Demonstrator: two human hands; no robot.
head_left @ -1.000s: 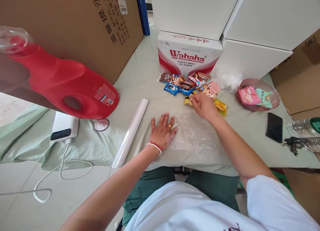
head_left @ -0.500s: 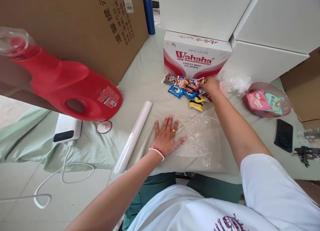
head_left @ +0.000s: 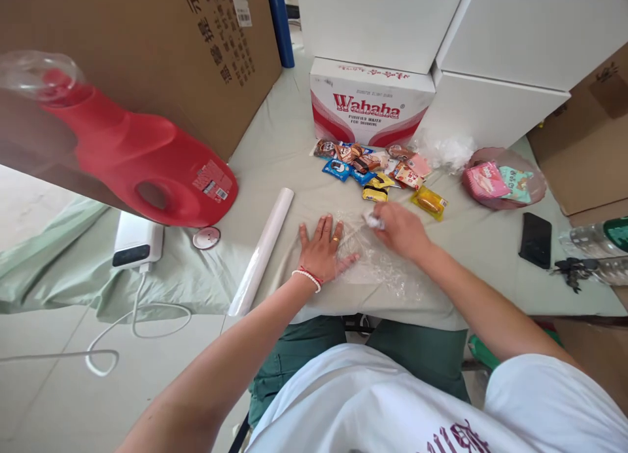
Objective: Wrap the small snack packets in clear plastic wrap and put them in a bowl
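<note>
My left hand [head_left: 324, 250] lies flat with fingers spread on the left edge of a clear plastic sheet [head_left: 387, 263] spread on the green cloth. Over the sheet's far part, my right hand [head_left: 400, 229] is closed on a small white-wrapped snack [head_left: 373, 220]. A pile of wrapped snacks [head_left: 373, 167] lies just beyond the sheet, with a yellow packet [head_left: 429, 202] at its right. A white roll of film [head_left: 262, 250] rests left of my left hand.
A red jug [head_left: 142, 165] lies at the left beside a power bank [head_left: 137, 241] with a white cable. A Wahaha box [head_left: 370, 107] and white boxes stand behind. A pink basket [head_left: 505, 181], black phone [head_left: 536, 239], keys and a bottle [head_left: 596, 243] are at the right.
My right hand reached to the snack pile, then came back over the plastic sheet holding a small white snack. My left hand stayed flat on the sheet.
</note>
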